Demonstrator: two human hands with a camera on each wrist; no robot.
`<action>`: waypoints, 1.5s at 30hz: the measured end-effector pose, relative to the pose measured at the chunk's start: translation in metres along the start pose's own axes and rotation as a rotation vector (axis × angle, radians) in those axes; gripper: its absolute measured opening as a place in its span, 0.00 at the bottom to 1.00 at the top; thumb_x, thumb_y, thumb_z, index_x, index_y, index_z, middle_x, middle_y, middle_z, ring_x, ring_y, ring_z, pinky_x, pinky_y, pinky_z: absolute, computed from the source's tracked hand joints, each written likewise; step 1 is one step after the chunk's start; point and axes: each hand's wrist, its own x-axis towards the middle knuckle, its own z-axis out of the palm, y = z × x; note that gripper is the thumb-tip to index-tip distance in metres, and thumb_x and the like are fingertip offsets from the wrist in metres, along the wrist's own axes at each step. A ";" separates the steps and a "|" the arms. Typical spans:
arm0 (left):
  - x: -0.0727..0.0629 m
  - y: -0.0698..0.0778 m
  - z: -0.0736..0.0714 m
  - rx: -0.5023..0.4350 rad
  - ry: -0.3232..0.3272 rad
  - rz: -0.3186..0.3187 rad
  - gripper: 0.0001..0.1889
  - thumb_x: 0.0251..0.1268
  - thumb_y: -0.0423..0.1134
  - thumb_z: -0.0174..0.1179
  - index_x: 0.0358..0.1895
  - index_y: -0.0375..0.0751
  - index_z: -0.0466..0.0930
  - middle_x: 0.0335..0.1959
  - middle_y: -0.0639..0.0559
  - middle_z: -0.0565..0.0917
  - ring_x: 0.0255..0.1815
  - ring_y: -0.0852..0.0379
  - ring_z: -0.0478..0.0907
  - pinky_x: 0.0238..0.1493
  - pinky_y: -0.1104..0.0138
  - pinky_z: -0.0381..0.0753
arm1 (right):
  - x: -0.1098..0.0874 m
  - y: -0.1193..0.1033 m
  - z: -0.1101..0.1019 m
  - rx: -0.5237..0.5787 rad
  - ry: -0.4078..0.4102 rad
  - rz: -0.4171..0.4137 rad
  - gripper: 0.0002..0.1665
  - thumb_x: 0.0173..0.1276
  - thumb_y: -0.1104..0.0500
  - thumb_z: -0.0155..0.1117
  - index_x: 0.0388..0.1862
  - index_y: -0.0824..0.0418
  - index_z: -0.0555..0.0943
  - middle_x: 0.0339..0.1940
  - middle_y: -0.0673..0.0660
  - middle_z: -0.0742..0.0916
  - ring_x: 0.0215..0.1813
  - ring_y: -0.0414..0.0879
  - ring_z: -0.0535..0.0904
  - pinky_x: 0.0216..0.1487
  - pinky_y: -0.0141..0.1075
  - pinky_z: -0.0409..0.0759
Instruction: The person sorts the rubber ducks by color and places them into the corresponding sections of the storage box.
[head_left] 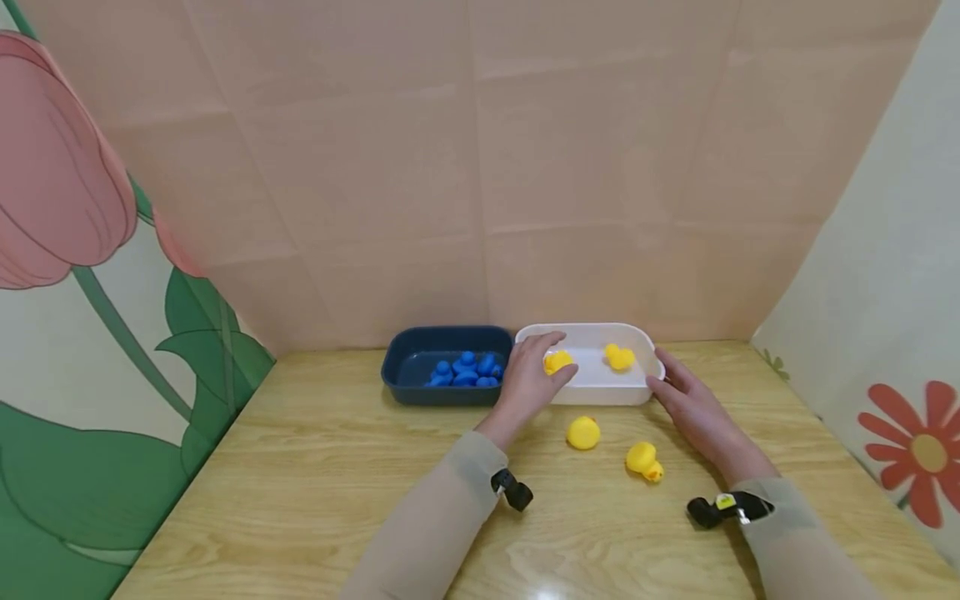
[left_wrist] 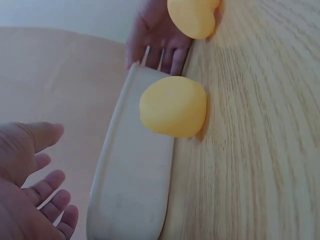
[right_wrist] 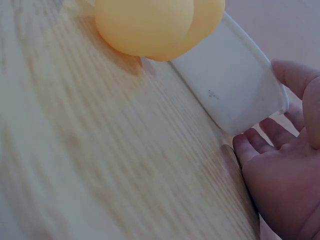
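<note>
Over the left end of the white tray (head_left: 592, 392) is my left hand (head_left: 528, 379), thumb and fingers spread apart with nothing between them. Just beyond, in the head view, a yellow rubber duck (head_left: 558, 361) lies in the tray. My right hand (head_left: 693, 408) holds the tray's right end, thumb at the rim and fingers against the outer end wall (right_wrist: 250, 100). A second yellow duck (head_left: 619, 357) rests inside, toward the right. Two more are on the table in front: one yellow duck (head_left: 582, 433) near the tray, another duck (head_left: 643, 461) tipped over between my forearms.
A dark blue tray (head_left: 405, 396) stands left of the white one, close beside it, holding several blue ducks (head_left: 465, 371). Behind both trays hangs a pinkish cloth (head_left: 480, 208). The wooden table (head_left: 322, 500) meets a flower-patterned wall (head_left: 862, 333) on the right.
</note>
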 end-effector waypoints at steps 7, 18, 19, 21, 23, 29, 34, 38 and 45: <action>-0.013 0.002 -0.009 -0.052 -0.016 0.012 0.30 0.77 0.48 0.74 0.77 0.51 0.80 0.72 0.55 0.82 0.73 0.50 0.73 0.74 0.54 0.75 | -0.001 0.000 -0.002 0.014 -0.012 0.021 0.52 0.88 0.35 0.55 0.95 0.41 0.38 0.94 0.56 0.43 0.92 0.65 0.37 0.85 0.67 0.43; -0.030 0.006 -0.014 -0.067 -0.100 -0.010 0.31 0.76 0.51 0.74 0.79 0.58 0.79 0.72 0.59 0.81 0.74 0.53 0.72 0.73 0.55 0.77 | -0.001 0.003 -0.005 0.011 -0.017 0.022 0.58 0.82 0.28 0.57 0.95 0.39 0.38 0.94 0.54 0.42 0.92 0.64 0.37 0.85 0.67 0.44; -0.031 0.007 -0.014 -0.062 -0.108 -0.003 0.31 0.76 0.51 0.74 0.79 0.58 0.79 0.72 0.59 0.81 0.74 0.52 0.72 0.74 0.55 0.77 | -0.001 0.003 -0.005 0.011 -0.017 0.021 0.58 0.82 0.28 0.57 0.95 0.39 0.38 0.94 0.54 0.42 0.92 0.65 0.37 0.85 0.67 0.45; -0.034 0.007 -0.014 -0.052 -0.130 0.013 0.31 0.76 0.51 0.74 0.79 0.57 0.78 0.71 0.59 0.82 0.74 0.53 0.73 0.74 0.55 0.76 | -0.001 0.003 -0.004 0.013 -0.017 0.024 0.58 0.82 0.28 0.57 0.95 0.40 0.38 0.94 0.54 0.42 0.92 0.65 0.37 0.85 0.67 0.45; -0.036 0.007 -0.013 -0.031 -0.150 0.037 0.32 0.75 0.52 0.74 0.79 0.57 0.78 0.70 0.60 0.83 0.74 0.53 0.74 0.75 0.55 0.75 | -0.001 0.003 -0.004 0.020 -0.019 0.028 0.56 0.84 0.29 0.57 0.95 0.40 0.38 0.94 0.55 0.42 0.92 0.65 0.36 0.85 0.68 0.44; -0.045 0.007 -0.010 -0.030 -0.214 0.063 0.32 0.75 0.52 0.75 0.79 0.54 0.79 0.71 0.61 0.83 0.73 0.54 0.75 0.74 0.56 0.76 | 0.000 0.003 -0.002 -0.010 -0.017 0.042 0.53 0.86 0.31 0.54 0.95 0.37 0.37 0.94 0.55 0.42 0.92 0.66 0.37 0.84 0.70 0.45; -0.052 0.005 -0.005 -0.051 -0.266 0.080 0.32 0.74 0.51 0.75 0.78 0.55 0.80 0.72 0.63 0.82 0.73 0.56 0.75 0.74 0.57 0.75 | 0.001 0.003 0.000 -0.051 -0.016 0.050 0.56 0.82 0.26 0.54 0.94 0.35 0.37 0.94 0.56 0.43 0.92 0.67 0.37 0.84 0.72 0.44; -0.055 0.005 0.001 -0.040 -0.336 0.087 0.31 0.75 0.51 0.74 0.78 0.56 0.79 0.73 0.65 0.81 0.73 0.58 0.74 0.75 0.59 0.74 | 0.002 0.002 0.000 -0.034 -0.018 0.049 0.57 0.82 0.26 0.55 0.94 0.35 0.37 0.94 0.56 0.43 0.92 0.67 0.37 0.84 0.71 0.44; -0.057 0.000 0.008 -0.049 -0.399 0.130 0.32 0.74 0.49 0.76 0.78 0.52 0.79 0.75 0.65 0.79 0.78 0.61 0.72 0.79 0.59 0.70 | 0.000 0.000 0.000 -0.058 -0.006 0.042 0.57 0.81 0.25 0.54 0.95 0.37 0.37 0.94 0.57 0.44 0.92 0.67 0.38 0.84 0.71 0.45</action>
